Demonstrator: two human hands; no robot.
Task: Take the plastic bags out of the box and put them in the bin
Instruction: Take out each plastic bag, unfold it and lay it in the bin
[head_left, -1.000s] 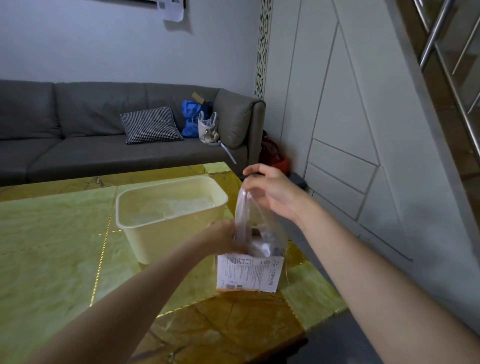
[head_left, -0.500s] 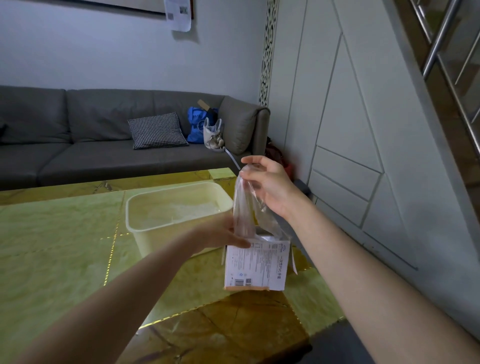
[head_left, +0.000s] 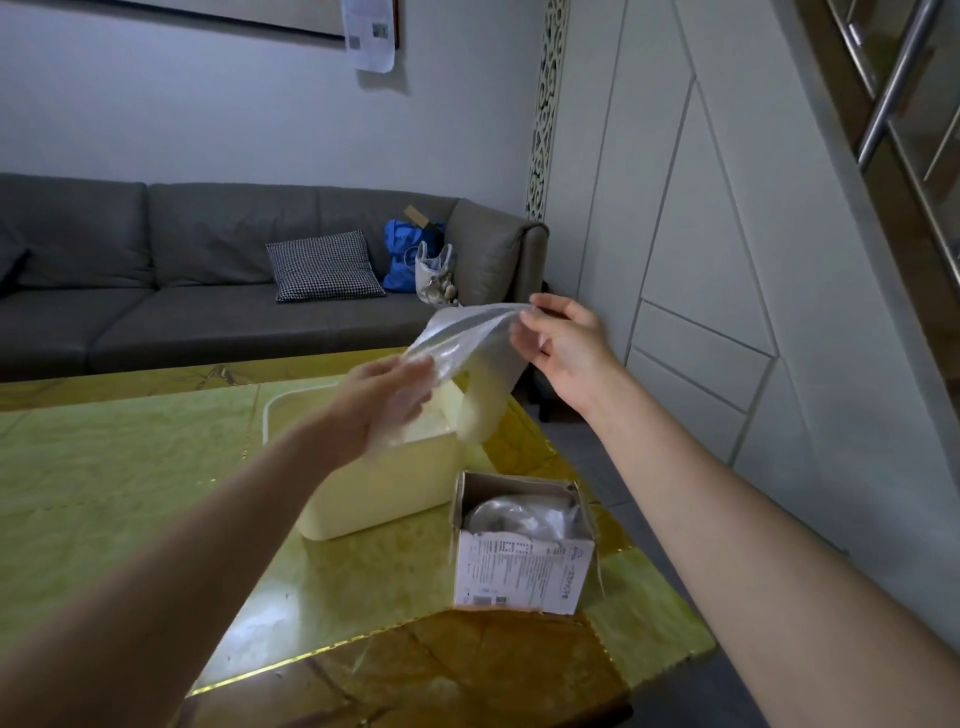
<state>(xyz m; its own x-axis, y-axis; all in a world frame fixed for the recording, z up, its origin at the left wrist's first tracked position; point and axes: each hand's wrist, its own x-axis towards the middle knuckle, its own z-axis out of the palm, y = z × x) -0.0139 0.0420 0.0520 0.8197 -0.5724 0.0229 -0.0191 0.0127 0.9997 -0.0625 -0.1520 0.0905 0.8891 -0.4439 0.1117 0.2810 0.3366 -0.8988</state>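
Bag (head_left: 470, 358) is now out of the box (head_left: 522, 564), above the bin (head_left: 384, 488); right hand (head_left: 569, 348) pinches its edge, left hand (head_left: 387, 402) grips the other. Looks light, floppy, slippery, so edges are probably the best hold.

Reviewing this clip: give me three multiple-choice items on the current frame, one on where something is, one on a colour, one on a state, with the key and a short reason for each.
1. Where does the cardboard box stand?
A. on the sofa
B. on the table, beside the bin, nearer the camera
C. inside the bin

2. What colour is the bin?
A. pale cream
B. bright red
C. black

3. What is the state of the plastic bag?
A. lying flat on the table
B. folded inside the box
C. held in the air between both hands

Key: 1 B, the box sits on the green table to the right of the bin's near end. 2 A, its walls look pale cream. 3 C, the left hand and right hand each have a grip on it above the bin, clear of the box.
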